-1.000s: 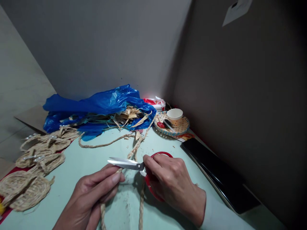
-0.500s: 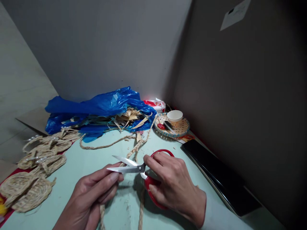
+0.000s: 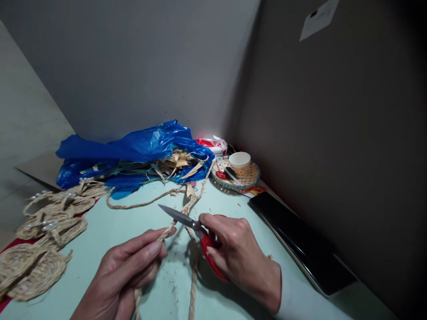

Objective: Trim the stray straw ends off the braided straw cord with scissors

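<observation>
My left hand (image 3: 133,266) pinches a braided straw cord (image 3: 166,233) between thumb and fingers. The cord runs up and away across the table toward the blue bag, and part of it hangs below the hand. In my right hand (image 3: 233,253) is a pair of red-handled scissors (image 3: 180,216), the fingers wrapped through the handles. Its blades are closed together and lie just above the cord, pointing left; whether they touch it I cannot tell. A second strand of cord (image 3: 194,275) passes under the scissors toward me.
A blue plastic bag (image 3: 133,149) with dried straw (image 3: 176,162) lies at the back. Woven straw sandals (image 3: 43,266) line the left side. Back right stands a woven tray (image 3: 248,181) with a white cup (image 3: 239,159). A black flat device (image 3: 293,238) lies along the right wall.
The scissors' blades have gone from spread apart to closed, and the right hand's fingers have drawn together on the handles. The view has shifted slightly.
</observation>
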`<state>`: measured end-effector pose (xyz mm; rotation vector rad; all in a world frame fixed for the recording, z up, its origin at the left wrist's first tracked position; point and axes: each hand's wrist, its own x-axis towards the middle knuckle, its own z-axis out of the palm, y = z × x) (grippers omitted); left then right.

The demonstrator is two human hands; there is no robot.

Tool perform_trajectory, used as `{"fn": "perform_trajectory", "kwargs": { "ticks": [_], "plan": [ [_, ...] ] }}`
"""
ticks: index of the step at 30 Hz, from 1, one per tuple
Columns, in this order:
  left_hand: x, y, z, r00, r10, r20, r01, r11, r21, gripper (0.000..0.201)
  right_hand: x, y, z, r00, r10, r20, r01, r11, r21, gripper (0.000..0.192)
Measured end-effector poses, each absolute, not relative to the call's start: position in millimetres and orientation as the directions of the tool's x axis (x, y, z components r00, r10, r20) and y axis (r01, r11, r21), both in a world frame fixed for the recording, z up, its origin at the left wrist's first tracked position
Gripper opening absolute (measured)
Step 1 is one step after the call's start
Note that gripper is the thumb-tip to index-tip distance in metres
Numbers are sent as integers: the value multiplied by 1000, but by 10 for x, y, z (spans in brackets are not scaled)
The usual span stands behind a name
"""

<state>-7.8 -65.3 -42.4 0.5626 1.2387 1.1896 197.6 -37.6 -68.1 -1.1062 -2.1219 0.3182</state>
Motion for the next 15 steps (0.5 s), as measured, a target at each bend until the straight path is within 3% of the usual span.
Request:
{"fn": "perform_trajectory", "kwargs": {
  "ticks": [5, 7, 9, 11, 15],
  "plan": [
    [-41, -660, -408, -181, 891, -417, -364, 333, 870, 37, 2001, -271, -643, -155, 902, 402, 448, 427, -785, 11],
    [-65, -656, -441, -190, 898, -397, -346, 317, 883, 33, 2009, -212, -620, -69, 954, 291, 353, 296, -888, 7],
    [-101, -653, -486, -160, 914, -373, -334, 305, 892, 29, 2009, -176, -589, -53, 990, 129, 185, 137, -973, 15],
    [-119, -655, -515, -124, 923, -365, -331, 309, 892, 31, 1996, -174, -553, -110, 994, 4, -42, -1, -999, 29],
    [-67, -678, -478, -94, 922, -377, -324, 329, 887, 37, 1942, -227, -510, -201, 979, -47, -374, -121, -920, 42]
  ]
}}
